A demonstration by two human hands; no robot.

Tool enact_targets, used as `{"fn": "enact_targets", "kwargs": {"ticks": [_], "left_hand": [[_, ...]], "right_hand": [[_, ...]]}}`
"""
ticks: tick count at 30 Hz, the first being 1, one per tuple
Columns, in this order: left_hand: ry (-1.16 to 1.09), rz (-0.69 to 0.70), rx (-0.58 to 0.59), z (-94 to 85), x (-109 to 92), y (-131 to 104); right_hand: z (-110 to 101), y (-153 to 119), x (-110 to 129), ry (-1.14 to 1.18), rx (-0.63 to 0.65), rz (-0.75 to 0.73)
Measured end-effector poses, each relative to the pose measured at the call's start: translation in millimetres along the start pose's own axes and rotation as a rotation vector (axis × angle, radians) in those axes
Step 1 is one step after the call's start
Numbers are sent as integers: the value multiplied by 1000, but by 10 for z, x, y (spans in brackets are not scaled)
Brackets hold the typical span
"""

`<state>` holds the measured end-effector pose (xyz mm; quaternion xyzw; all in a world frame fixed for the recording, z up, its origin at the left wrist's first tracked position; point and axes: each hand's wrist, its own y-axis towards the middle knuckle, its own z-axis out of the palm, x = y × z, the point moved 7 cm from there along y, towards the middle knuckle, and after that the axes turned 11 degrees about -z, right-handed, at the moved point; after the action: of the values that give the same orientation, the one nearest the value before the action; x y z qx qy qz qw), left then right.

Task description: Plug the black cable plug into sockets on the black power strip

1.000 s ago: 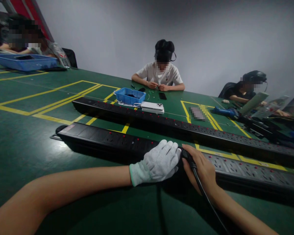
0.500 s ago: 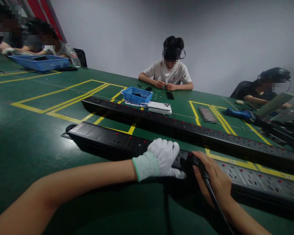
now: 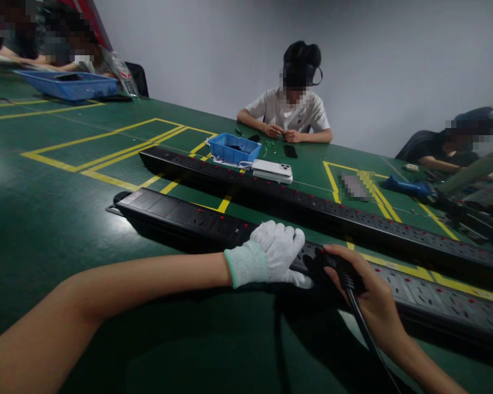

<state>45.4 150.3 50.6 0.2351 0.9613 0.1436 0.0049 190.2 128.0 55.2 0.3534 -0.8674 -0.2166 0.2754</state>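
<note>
A long black power strip [image 3: 170, 210] with a row of sockets and small red indicators runs across the table before me. My left hand [image 3: 277, 250], in a white glove with a green-edged cuff, is wrapped over its top, thumb along the near side. Bare and to the right of it, my right hand [image 3: 373, 290] grips a black plug [image 3: 342, 269] between thumb and fingers. The plug is at the strip's socket face; whether its pins are in a socket is hidden. A black cord [image 3: 363, 323] runs from the plug towards me.
A second long power strip [image 3: 246, 185] lies parallel behind. Beyond it are a blue bin [image 3: 235, 148] with dark parts, a white phone [image 3: 272, 171] and a dark phone [image 3: 290, 151]. A co-worker [image 3: 293, 112] sits opposite. A blue-handled tool [image 3: 408, 187] lies at right.
My view has tilted slightly downward. My right hand has turned a little and shifted right, still holding the plug. My left hand keeps its grip on the strip.
</note>
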Motion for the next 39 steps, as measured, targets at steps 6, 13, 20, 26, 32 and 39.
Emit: {"fn": "enact_targets", "kwargs": {"ticks": [6,13,20,26,32,39], "left_hand": [[16,1,-21,12,4,-3],[10,-9,40,31,1,-1],[-13,-10,48,12,4,1],[-35,7,101,-12,46,-12],[-32,-21,124,-28,193,-105],[0,-20,86,-26,230,-163]], "right_hand": [[-68,73,-81,149,109,72],[-87,72,-190,285,117,274],[-222,99,-199,294,-129,315],[-638,293,97,163,-399,193],[-58,406,202,186,83,133],[86,530,147,148,185,83]]}}
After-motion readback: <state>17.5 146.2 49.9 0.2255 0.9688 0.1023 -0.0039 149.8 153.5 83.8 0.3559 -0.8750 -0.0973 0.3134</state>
